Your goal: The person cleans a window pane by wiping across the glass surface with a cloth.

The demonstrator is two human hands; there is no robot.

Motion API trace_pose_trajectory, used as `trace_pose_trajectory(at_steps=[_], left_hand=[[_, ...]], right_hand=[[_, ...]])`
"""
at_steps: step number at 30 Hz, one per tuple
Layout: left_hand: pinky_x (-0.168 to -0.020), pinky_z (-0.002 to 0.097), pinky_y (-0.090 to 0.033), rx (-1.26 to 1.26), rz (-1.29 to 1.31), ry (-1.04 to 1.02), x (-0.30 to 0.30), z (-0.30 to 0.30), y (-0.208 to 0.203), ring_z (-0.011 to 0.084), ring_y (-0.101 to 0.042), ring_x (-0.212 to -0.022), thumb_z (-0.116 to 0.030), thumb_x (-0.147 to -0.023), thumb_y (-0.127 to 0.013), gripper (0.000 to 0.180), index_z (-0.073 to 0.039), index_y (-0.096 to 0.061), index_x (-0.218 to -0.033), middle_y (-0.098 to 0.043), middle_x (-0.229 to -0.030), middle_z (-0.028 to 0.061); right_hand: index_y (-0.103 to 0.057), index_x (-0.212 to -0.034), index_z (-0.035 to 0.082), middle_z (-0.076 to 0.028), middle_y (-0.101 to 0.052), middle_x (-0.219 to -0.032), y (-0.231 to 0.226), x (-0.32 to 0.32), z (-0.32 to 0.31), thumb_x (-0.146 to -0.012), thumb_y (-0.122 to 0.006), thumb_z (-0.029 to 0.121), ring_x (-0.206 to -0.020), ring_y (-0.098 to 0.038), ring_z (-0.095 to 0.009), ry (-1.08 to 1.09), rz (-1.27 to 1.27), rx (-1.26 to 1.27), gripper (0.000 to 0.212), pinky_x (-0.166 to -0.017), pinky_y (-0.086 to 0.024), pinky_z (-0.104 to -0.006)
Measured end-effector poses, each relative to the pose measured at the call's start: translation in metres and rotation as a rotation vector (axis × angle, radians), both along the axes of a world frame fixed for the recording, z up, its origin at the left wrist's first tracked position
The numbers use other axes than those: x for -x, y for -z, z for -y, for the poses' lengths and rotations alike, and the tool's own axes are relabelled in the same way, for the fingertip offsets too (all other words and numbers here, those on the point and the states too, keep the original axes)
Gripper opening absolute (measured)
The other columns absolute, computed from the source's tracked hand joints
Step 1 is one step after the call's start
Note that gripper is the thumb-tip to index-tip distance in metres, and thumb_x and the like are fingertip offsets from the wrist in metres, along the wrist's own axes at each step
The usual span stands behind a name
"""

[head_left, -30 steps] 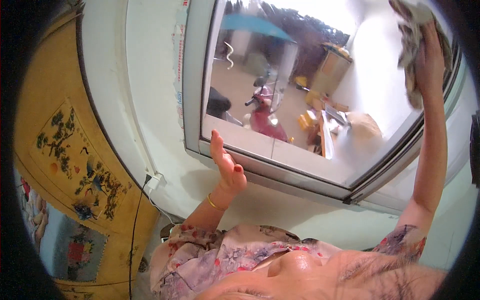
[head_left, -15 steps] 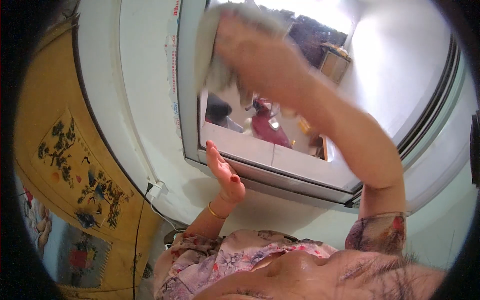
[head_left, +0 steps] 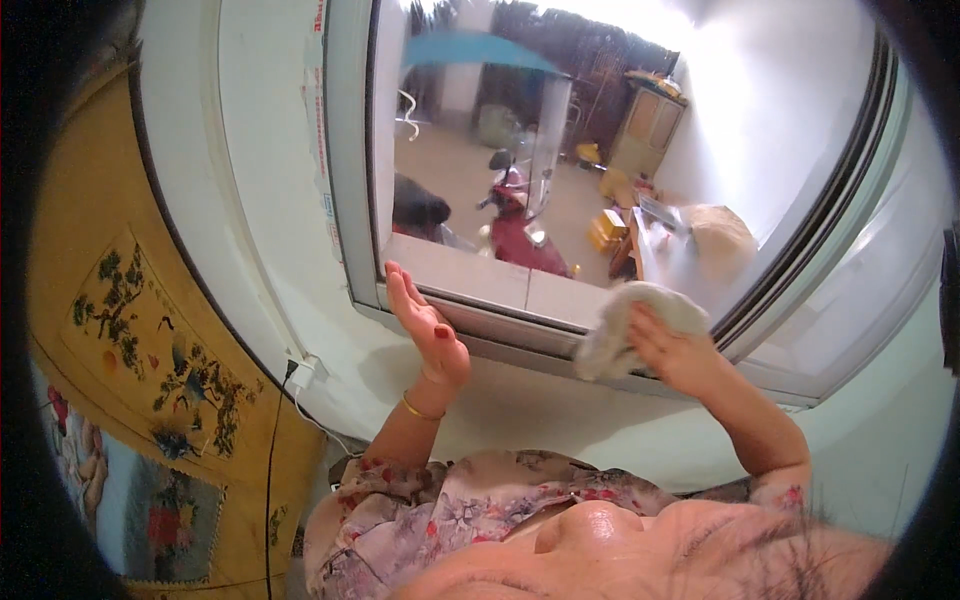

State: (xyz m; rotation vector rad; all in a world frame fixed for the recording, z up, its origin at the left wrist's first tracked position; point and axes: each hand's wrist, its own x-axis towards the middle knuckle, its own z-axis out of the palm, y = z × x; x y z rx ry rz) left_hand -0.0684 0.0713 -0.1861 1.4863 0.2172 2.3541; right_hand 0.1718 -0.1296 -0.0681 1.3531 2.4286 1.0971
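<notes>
My right hand [head_left: 682, 352] presses a pale, crumpled cloth [head_left: 612, 338] against the lower right part of a window, over the bottom edge of the glass [head_left: 500, 120] and its metal frame [head_left: 480, 328]. The cloth is slightly blurred. Fingers lie across the cloth, holding it from the near side. At the lower left corner of the frame is my left hand [head_left: 432, 340], raised with its fingers straight and nothing in it. Its fingertips are at the frame; whether they press on it cannot be made out.
Through the glass show a red scooter [head_left: 528, 235], a teal canopy [head_left: 480, 50] and a cabinet [head_left: 650, 125]. On the left, a patterned yellow cover [head_left: 90, 220] hangs beside the wall. A plug with cables [head_left: 300, 372] sits low on that wall.
My right hand has swept the cloth from the upper left of the window down to its lower right. My left hand stays at the frame's lower left corner.
</notes>
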Motion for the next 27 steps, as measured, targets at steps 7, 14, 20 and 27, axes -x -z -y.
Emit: trace_pose_trajectory(at_steps=[7, 14, 20, 27], left_hand=[[-0.113, 0.0408, -0.009, -0.002, -0.002, 0.002, -0.004, -0.004, -0.002, 0.0265, -0.014, -0.139, -0.056, -0.092, -0.036, 0.079, -0.001, -0.011, -0.144, -0.013, -0.15, 0.0149], [-0.113, 0.0403, -0.008, -0.018, 0.004, 0.018, 0.001, -0.002, 0.003, 0.0266, -0.013, -0.139, -0.056, -0.092, -0.036, 0.079, -0.002, -0.01, -0.144, -0.013, -0.15, 0.0149], [-0.113, 0.0422, -0.007, -0.019, -0.015, 0.027, -0.002, 0.002, 0.0, 0.0285, -0.012, -0.139, -0.056, -0.092, -0.035, 0.079, -0.004, -0.009, -0.144, -0.012, -0.15, 0.0156], [-0.111, 0.0456, -0.015, 0.228, 0.045, 0.063, 0.002, 0.019, -0.017, 0.0334, -0.019, -0.135, -0.064, -0.085, -0.036, 0.095, 0.004, -0.003, -0.143, -0.01, -0.147, 0.0238]], right_hand=[[-0.056, -0.115, 0.006, -0.014, -0.045, -0.135, 0.001, -0.028, 0.049, -0.071, -0.057, 0.011, -0.131, -0.038, -0.028, 0.255, -0.112, -0.07, 0.044, -0.101, -0.039, -0.0396], [-0.055, -0.115, 0.004, -0.017, -0.041, -0.137, -0.005, 0.025, -0.018, -0.069, -0.058, 0.007, -0.13, -0.037, -0.032, 0.069, -0.157, 0.075, 0.047, -0.103, -0.037, -0.0406], [-0.05, -0.125, 0.005, -0.009, -0.049, -0.131, -0.015, 0.114, -0.106, -0.081, -0.05, 0.017, -0.123, -0.045, -0.02, -0.223, 0.231, -0.272, 0.046, -0.102, -0.038, -0.0312], [-0.061, -0.098, 0.003, -0.009, -0.061, -0.1, 0.017, 0.189, -0.179, -0.076, -0.053, 0.022, -0.094, -0.058, -0.024, -0.238, -0.133, -0.199, 0.03, -0.085, -0.047, -0.0361]])
